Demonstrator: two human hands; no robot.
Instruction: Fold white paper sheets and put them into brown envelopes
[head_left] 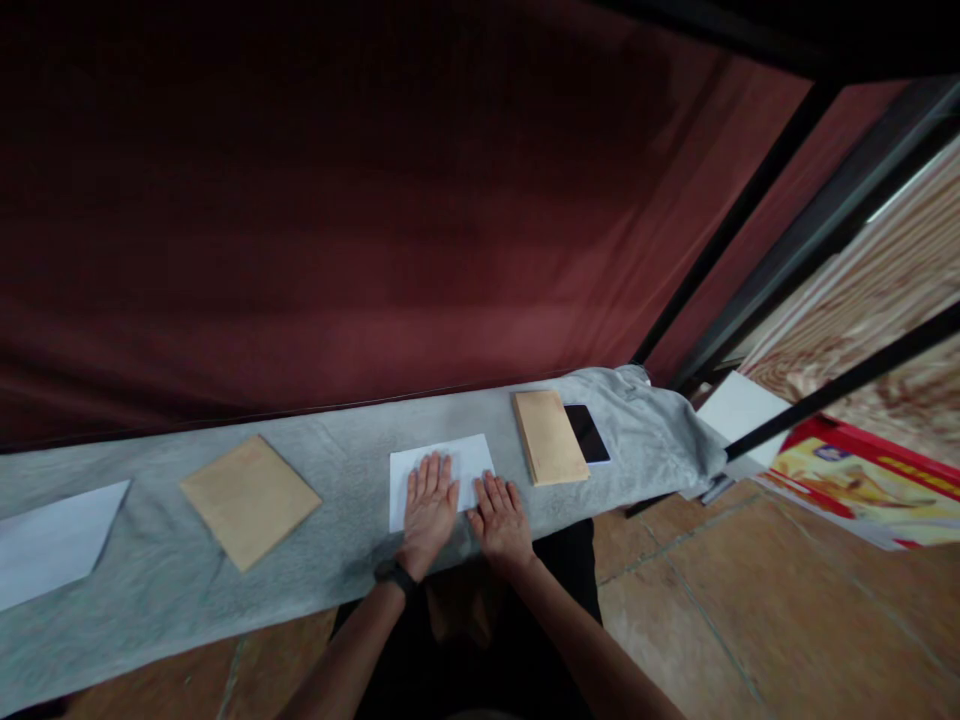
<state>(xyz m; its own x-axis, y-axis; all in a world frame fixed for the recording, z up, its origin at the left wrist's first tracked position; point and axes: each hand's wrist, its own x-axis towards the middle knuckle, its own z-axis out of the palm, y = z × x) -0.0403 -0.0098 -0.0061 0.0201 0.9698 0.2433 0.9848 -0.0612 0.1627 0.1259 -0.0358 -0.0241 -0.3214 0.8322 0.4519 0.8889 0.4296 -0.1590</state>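
A white sheet of paper (466, 455) lies on the grey cloth in front of me, partly covered by my hands. My left hand (431, 502) rests flat on it with the fingers stretched out. Over the sheet's lower right edge lies my right hand (501, 520), palm down and fingers extended. Neither hand grips anything. Just to the right is a stack of brown envelopes (553, 438), partly over a dark-screened phone (589, 434). To the left, a brown paper envelope (251, 502) lies turned at an angle.
A grey cloth (341, 480) covers the long narrow bench. More white paper (56, 540) lies at its far left. Dark red fabric (375, 250) hangs behind. Black metal bars (739, 225) and a red-and-yellow box (870, 480) stand at the right, above the tiled floor (750, 590).
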